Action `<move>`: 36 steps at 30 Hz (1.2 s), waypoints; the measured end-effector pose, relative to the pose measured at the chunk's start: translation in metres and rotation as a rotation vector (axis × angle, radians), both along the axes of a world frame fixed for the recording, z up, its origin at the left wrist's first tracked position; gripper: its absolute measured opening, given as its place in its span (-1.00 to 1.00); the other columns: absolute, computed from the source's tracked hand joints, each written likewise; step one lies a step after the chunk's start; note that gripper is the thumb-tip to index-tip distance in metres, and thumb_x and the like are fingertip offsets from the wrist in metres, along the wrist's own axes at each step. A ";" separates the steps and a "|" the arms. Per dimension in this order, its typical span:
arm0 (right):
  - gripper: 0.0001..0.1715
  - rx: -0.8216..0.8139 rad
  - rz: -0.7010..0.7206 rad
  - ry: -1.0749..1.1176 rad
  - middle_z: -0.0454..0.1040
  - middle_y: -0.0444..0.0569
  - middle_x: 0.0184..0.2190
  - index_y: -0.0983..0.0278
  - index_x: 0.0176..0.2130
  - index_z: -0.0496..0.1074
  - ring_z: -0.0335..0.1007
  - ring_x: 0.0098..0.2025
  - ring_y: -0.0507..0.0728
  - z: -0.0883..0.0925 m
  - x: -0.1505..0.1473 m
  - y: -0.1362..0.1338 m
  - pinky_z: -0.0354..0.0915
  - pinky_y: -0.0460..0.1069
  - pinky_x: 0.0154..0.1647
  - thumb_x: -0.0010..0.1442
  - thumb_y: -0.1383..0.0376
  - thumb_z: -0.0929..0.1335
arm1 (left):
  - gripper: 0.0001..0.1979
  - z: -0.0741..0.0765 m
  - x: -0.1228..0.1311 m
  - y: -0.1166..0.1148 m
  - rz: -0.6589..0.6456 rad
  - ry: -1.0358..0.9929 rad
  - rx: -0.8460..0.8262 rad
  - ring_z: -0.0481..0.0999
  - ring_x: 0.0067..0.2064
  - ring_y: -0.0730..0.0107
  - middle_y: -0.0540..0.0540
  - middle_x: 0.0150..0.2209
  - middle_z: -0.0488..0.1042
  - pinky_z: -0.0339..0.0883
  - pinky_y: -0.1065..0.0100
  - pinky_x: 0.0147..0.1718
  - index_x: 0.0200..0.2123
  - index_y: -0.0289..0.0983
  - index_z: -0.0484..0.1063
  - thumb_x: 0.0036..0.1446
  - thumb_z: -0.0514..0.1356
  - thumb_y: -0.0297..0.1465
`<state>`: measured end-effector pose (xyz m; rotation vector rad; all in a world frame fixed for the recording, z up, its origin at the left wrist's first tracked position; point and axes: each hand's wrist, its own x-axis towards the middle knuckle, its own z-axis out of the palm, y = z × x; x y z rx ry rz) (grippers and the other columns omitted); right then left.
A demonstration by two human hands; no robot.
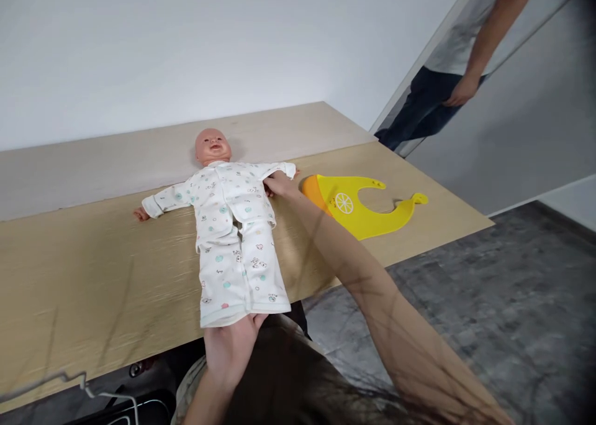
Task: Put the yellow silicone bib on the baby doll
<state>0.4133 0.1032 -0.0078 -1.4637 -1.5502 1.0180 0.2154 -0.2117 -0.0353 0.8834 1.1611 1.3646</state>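
A baby doll (213, 146) lies on its back, arms spread, its head toward the wall. It wears a white printed top (223, 192) and matching trousers (239, 269). My right hand (280, 184) is at the doll's side below its outstretched sleeve, fingers curled against it and partly hidden by cloth. At the trouser hems is my left hand (230, 344), palm up. Its fingers go under the cloth, so their grip and the doll's feet are hidden. To the right of the doll, a yellow silicone bib (372, 220) with an orange pocket lies flat, near my right forearm.
The wooden table (116, 257) ends at a front edge close to my body and a corner at the right. A white wall (162, 52) stands behind it. Another person's arm (493, 36) hangs at the upper right. A wire-like object (84, 381) shows at lower left.
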 end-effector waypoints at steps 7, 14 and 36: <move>-0.82 0.384 -0.208 -0.090 0.54 0.02 -0.34 0.27 -0.43 0.38 0.42 -0.28 0.13 -0.017 -0.009 -0.027 0.35 0.02 -0.10 0.18 0.37 0.25 | -0.36 -0.027 0.007 -0.036 -0.009 -0.673 -0.219 0.41 0.28 -0.21 -0.40 0.22 0.46 0.10 -0.33 0.29 0.14 -0.20 0.55 0.23 0.08 0.10; -0.87 0.488 -0.151 -0.015 0.52 -0.04 -0.31 0.24 -0.39 0.36 0.42 -0.23 0.10 -0.025 -0.013 -0.043 0.32 -0.05 -0.07 0.15 0.38 0.23 | -0.55 -0.057 -0.008 -0.067 -0.053 -0.188 -0.178 0.60 0.03 -0.20 -0.25 -0.04 0.65 0.42 -0.19 0.08 0.00 -0.06 0.63 0.13 0.25 0.01; -0.85 0.422 -0.070 0.091 0.51 -0.06 -0.34 0.29 -0.35 0.42 0.41 -0.26 0.10 -0.034 -0.011 -0.056 0.31 -0.02 -0.12 0.10 0.39 0.25 | -0.63 -0.070 -0.017 -0.046 0.327 1.484 0.998 0.39 0.21 -0.14 -0.49 0.17 0.34 0.32 -0.07 0.13 -0.03 -0.37 0.50 0.05 0.32 -0.60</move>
